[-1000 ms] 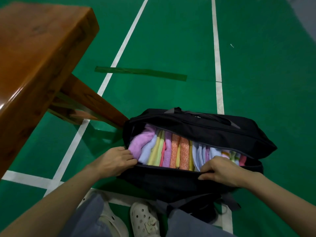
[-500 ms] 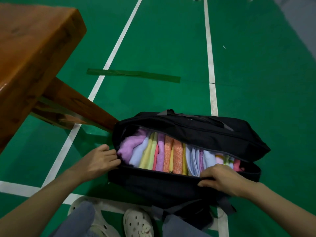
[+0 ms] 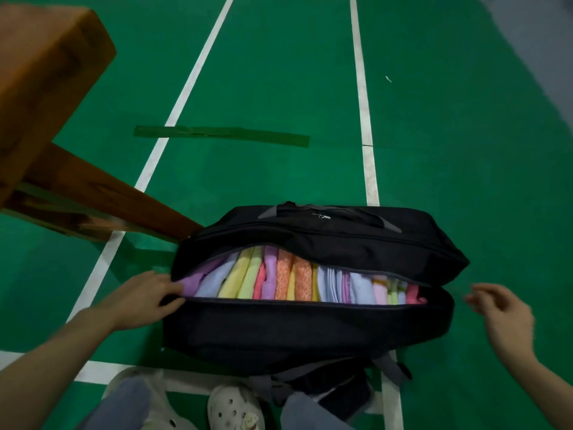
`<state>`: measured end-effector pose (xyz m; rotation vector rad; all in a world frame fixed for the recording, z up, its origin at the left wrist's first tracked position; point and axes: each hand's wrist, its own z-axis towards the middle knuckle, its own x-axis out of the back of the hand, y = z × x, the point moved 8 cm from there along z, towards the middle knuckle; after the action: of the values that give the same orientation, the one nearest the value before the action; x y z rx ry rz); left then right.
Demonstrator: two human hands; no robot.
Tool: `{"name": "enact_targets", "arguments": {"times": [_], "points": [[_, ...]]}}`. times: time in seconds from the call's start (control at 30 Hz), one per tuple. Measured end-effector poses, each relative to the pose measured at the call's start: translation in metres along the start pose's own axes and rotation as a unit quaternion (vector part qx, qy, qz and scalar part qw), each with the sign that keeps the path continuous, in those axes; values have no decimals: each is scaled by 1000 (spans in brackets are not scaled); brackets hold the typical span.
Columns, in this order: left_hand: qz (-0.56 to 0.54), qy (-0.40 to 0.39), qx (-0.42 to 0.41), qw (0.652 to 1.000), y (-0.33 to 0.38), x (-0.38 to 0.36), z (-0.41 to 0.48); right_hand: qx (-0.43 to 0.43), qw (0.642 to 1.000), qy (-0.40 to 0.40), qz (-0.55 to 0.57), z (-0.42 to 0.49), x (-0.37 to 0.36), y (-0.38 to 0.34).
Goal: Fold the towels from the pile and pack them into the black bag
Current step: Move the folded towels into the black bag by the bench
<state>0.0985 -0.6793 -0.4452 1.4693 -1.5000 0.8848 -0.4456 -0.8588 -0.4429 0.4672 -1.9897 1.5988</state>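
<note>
The black bag lies on the green floor in front of me, its long top opening gaping. Inside stands a tight row of folded towels in purple, pale blue, yellow, pink, orange and white. My left hand grips the bag's near rim at its left end, fingers curled at the opening beside the purple towel. My right hand hovers off the bag's right end, blurred, fingers loosely spread and holding nothing. No loose pile of towels is in view.
A brown wooden bench with a slanted leg stands at the left, its leg ending close to the bag's back left corner. White court lines and a strip of green tape mark the floor. My white clogs are below the bag.
My right hand has let go of the bag's near rim and swung out past its right end. The left hand has kept its place at the left end. The bag's opening looks narrower.
</note>
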Motion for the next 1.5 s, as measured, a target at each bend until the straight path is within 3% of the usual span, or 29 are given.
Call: {"name": "enact_targets", "arguments": {"times": [0.07,0.13,0.33,0.77,0.87,1.13,1.5], "points": [[-122,14,88,989,-15,-10,-2,-99,993,45,35,22,5,32],[-209,53,145,966,-28,-16,-1,-160,986,0,47,39,-11,58],[-103,1,184,978,-30,-28,21,-197,976,-94,-24,61,-63,79],[-43,4,138,989,-22,-25,20,-190,970,-150,-13,60,-86,83],[-30,0,108,994,-18,-23,19,-188,974,-128,-23,59,-81,79],[-17,-15,109,994,-8,-16,21,-187,956,-122,-192,60,-70,68],[-25,-8,99,995,3,-12,16,-93,921,-171,-338,50,-42,21]]}}
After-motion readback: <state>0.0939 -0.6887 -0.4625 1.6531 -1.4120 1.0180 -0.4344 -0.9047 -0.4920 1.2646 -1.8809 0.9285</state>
